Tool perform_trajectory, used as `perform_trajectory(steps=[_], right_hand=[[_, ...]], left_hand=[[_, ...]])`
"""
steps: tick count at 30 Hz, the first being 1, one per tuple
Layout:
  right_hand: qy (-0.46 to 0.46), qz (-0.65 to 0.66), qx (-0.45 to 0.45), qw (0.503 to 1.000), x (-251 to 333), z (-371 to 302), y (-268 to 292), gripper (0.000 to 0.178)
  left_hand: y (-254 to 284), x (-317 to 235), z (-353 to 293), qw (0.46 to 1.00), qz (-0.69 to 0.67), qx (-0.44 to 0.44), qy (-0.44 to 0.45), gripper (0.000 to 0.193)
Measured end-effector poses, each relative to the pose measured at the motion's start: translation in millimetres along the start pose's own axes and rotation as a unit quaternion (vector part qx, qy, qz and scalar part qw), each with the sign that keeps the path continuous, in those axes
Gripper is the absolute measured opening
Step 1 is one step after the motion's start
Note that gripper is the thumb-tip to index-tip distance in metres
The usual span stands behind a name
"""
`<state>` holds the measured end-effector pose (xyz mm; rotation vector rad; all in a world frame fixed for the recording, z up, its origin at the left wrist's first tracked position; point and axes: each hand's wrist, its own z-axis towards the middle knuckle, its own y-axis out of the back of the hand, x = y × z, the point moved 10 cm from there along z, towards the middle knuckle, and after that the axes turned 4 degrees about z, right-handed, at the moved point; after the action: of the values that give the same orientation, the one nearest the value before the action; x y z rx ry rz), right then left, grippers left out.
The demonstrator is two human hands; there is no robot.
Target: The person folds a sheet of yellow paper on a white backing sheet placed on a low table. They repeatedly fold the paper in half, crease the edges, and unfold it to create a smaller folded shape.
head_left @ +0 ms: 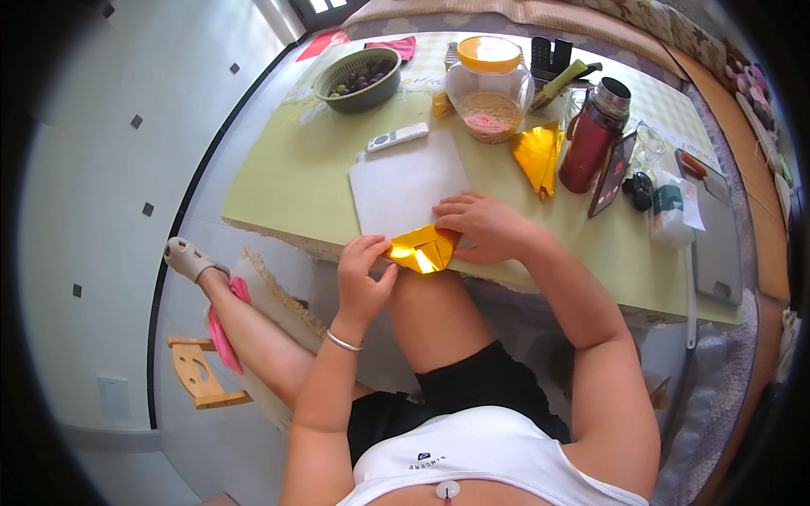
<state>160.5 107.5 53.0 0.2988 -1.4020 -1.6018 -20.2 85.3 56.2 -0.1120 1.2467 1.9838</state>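
At the near edge of the desk (pixel 287 181), just below the white sheet (pixel 407 181), you have one folded piece of gold foil paper (pixel 422 250) between both hands. Your left hand (pixel 363 274) pinches the foil's left corner, thumb and fingers closed on it. Your right hand (pixel 483 226) lies flat on the foil's upper right edge, fingers together and pressing down, half on the white sheet's lower corner.

Counting gold pieces, you have two: the one in your hands, and a second folded gold sheet (pixel 540 154) standing well to the right of the white sheet, leaning by the red flask (pixel 593 139). There is one white sheet only.

Above the white sheet lies one white remote control (pixel 397 137), nearly touching its top edge. Further up and left of the sheet sits one green bowl (pixel 359 80) with dark round fruit in it. Up and right of the sheet stands one clear jar with an orange lid (pixel 489 84), and a small yellow item (pixel 441 104) just left of it. Beyond the flask, far right of the sheet, you have one phone (pixel 613 173) propped on edge, one dark small object (pixel 641 190), one clear glass (pixel 648 145) and one white packet (pixel 672 211).

Nothing lies between your hands and the white sheet; your right wrist covers the foil's right tip.
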Motion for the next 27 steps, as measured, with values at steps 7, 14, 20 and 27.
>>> perform_trajectory(steps=[7, 14, 20, 27], right_hand=[[-0.074, 0.121, -0.069, 0.987, -34.4, -6.7, 10.0, 0.019], [-0.127, 0.171, -0.183, 0.96, -63.2, -11.6, 23.1, 0.016], [-0.209, 0.518, -0.277, 0.782, -93.7, -30.2, 27.8, 0.035], [-0.196, 0.591, -0.378, 0.685, -109.7, -41.1, 34.0, 0.043]], left_hand=[[-1.6, 15.5, 2.4, 0.994, -0.084, 0.007, 0.068, 0.022], [-7.3, 45.5, -2.7, 0.965, -0.176, -0.062, 0.186, 0.009], [-31.9, 55.3, -1.6, 0.779, -0.497, -0.116, 0.365, 0.012], [-58.0, 52.8, -5.1, 0.705, -0.581, -0.168, 0.371, 0.014]])
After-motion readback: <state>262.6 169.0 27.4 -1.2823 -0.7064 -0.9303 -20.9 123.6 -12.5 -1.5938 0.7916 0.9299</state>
